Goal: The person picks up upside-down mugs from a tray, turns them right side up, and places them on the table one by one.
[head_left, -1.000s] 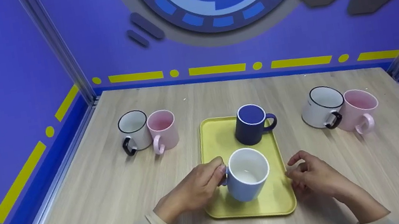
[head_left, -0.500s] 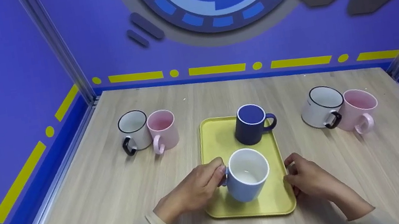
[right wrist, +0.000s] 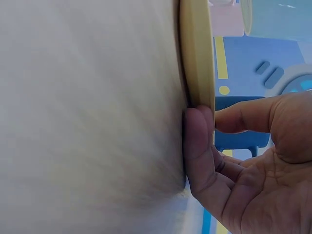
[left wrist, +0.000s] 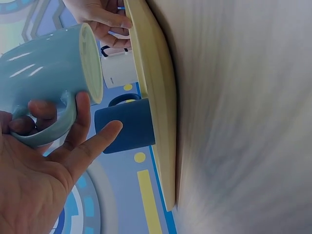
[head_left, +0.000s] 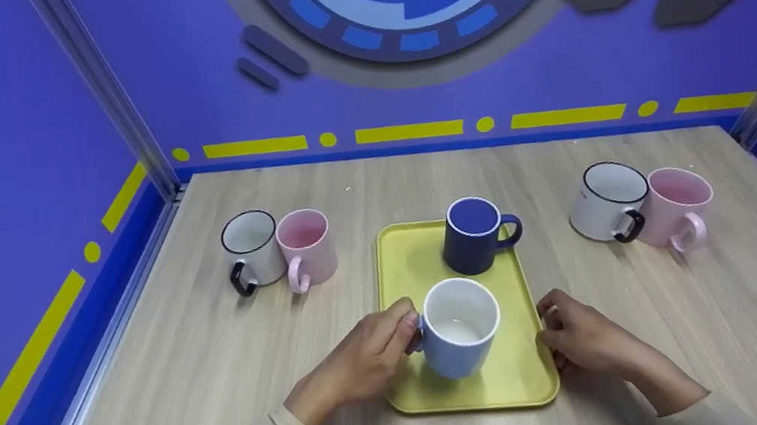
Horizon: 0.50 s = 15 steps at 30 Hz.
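My left hand (head_left: 367, 355) grips a light blue mug (head_left: 462, 347) by its handle, fingers curled through it. The mug hangs upright over the near half of a yellow tray (head_left: 447, 403), and the left wrist view shows its pale base apart from the tray. On the tray's far right part stands a dark blue mug (head_left: 469, 247), its handle pointing right. My right hand (head_left: 584, 336) pinches the tray's right rim, thumb on the inner side and fingers at the underside, as the right wrist view shows.
Left of the tray stand a white mug with black handle (head_left: 255, 251) and a pink mug (head_left: 313, 253) side by side. To the right are another such white mug (head_left: 599, 212) and pink mug (head_left: 671, 215). Blue walls (head_left: 331, 106) enclose the wooden table (head_left: 172, 397).
My right hand has moved left from beside the tray onto its right rim and pinches it. The light blue mug has shifted slightly left with my left hand.
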Available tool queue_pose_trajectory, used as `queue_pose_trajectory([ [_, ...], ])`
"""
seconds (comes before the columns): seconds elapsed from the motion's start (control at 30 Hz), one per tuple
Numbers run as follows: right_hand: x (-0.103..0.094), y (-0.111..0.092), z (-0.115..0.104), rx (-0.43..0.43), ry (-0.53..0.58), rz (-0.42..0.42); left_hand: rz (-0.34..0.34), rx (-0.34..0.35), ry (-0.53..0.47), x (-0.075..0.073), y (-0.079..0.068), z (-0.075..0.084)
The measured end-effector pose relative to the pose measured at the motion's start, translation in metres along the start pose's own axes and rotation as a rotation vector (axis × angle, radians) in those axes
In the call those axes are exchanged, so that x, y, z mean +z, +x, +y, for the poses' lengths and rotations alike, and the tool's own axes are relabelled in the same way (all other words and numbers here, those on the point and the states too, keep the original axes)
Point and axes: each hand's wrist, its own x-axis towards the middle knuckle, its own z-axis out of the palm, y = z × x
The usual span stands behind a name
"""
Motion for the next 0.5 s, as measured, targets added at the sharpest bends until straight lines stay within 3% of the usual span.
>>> queue_pose_trajectory([
  [0.23, 0.001, 0.002, 0.002, 0.001, 0.013, -0.002, 0.073, -0.027, 0.027, -0.007, -0.013, -0.005],
  [0.5, 0.002, 0.001, 0.001, 0.021, 0.027, 0.003, 0.235, -0.045, 0.110, -0.015, -0.033, -0.013],
])
